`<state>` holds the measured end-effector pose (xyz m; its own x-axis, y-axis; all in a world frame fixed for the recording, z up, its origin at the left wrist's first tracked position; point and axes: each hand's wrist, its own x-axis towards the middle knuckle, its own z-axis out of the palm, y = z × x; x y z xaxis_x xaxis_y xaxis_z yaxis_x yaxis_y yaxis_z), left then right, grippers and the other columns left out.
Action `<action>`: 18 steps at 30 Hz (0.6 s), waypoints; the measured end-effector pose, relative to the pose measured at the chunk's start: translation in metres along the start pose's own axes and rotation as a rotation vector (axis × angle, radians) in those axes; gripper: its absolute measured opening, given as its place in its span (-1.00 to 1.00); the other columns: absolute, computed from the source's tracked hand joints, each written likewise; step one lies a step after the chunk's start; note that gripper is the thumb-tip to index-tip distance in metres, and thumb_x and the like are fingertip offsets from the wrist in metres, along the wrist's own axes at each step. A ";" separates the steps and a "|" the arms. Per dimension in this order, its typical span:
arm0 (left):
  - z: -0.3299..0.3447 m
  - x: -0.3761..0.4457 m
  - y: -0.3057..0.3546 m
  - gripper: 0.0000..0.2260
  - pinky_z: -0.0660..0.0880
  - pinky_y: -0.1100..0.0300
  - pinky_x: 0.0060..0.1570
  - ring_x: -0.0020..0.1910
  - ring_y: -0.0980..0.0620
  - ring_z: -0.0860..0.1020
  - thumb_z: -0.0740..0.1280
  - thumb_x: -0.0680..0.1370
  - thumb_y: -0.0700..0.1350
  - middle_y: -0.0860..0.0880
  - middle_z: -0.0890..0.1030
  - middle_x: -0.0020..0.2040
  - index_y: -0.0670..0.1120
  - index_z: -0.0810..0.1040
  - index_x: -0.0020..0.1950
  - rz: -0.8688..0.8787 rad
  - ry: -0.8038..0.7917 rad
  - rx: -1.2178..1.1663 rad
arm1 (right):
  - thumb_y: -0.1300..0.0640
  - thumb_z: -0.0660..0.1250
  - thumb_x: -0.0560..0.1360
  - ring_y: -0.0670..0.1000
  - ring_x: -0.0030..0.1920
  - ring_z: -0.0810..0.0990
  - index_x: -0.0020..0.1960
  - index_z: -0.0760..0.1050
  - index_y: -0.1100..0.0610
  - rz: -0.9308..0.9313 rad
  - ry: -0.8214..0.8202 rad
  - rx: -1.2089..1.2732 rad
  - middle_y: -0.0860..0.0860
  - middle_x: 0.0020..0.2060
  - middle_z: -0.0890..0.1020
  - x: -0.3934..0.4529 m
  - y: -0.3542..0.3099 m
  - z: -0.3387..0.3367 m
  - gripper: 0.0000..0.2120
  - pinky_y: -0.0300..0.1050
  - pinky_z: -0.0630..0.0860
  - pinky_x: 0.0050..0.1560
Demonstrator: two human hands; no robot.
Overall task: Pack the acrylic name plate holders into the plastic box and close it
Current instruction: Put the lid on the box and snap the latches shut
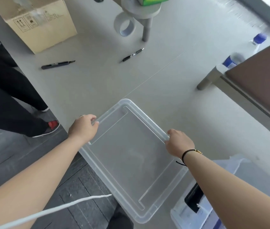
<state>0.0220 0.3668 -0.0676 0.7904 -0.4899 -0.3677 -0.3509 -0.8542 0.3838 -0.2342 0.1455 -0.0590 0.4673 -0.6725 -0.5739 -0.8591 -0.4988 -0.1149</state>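
- Both arms are reaching forward over the grey bench.
- Left hand and right hand are each closing a grip on opposite long edges of the clear rectangular plastic lid.

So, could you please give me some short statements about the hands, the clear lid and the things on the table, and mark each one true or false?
1. Both hands hold the clear plastic lid. True: left hand and right hand grip opposite long edges.
2. A cardboard box stands at the table's far left. True.
3. Three pens lie on the table. False: one pen and one utility knife.
4. The lid is coloured red. False: it is clear.
5. The right wrist wears a dark bracelet. True.
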 end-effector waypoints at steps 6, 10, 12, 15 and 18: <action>0.013 0.013 -0.007 -0.73 0.48 0.04 0.00 0.13 -0.13 0.53 0.35 0.55 0.02 -0.09 0.56 0.15 -0.07 0.59 0.19 0.024 0.004 0.073 | 0.21 0.23 0.50 0.16 0.01 0.51 0.01 0.41 0.11 0.018 0.082 -0.045 0.07 -0.02 0.52 0.010 -0.006 0.016 -0.91 -0.06 0.34 -0.15; 0.013 0.016 -0.003 -0.81 0.45 0.05 -0.05 0.07 -0.13 0.53 0.35 0.56 0.00 -0.09 0.54 0.07 -0.09 0.59 0.05 0.014 0.024 0.060 | 0.23 0.22 0.52 0.18 0.02 0.53 -0.01 0.41 0.13 0.001 0.093 -0.063 0.09 0.00 0.52 0.014 -0.009 0.015 -0.94 -0.07 0.34 -0.15; 0.013 0.016 -0.002 -0.83 0.45 0.04 -0.04 0.09 -0.13 0.52 0.35 0.56 0.00 -0.10 0.54 0.07 -0.09 0.58 0.03 0.012 0.022 0.063 | 0.24 0.21 0.53 0.19 0.01 0.54 -0.05 0.39 0.14 -0.016 0.098 -0.077 0.11 0.00 0.53 0.014 -0.010 0.016 -0.97 -0.06 0.34 -0.16; 0.015 0.015 -0.002 -0.83 0.46 0.01 -0.01 0.13 -0.15 0.51 0.34 0.57 -0.01 -0.12 0.53 0.08 -0.11 0.57 0.03 0.007 0.025 0.079 | 0.26 0.19 0.53 0.18 -0.13 0.47 -0.10 0.30 0.13 -0.024 0.105 -0.088 0.11 -0.03 0.50 0.013 -0.011 0.017 -0.91 -0.06 0.35 -0.19; 0.013 0.015 0.000 -0.80 0.46 -0.02 0.03 0.17 -0.17 0.50 0.31 0.59 -0.01 -0.15 0.53 0.13 -0.13 0.55 0.07 0.004 0.020 0.097 | 0.29 0.18 0.54 0.17 -0.25 0.41 -0.11 0.27 0.16 -0.044 0.133 -0.090 0.11 -0.08 0.42 0.012 -0.011 0.015 -0.89 -0.06 0.35 -0.26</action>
<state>0.0272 0.3576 -0.0847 0.7984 -0.4905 -0.3492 -0.4001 -0.8656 0.3011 -0.2217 0.1510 -0.0764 0.5323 -0.7124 -0.4573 -0.8180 -0.5719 -0.0613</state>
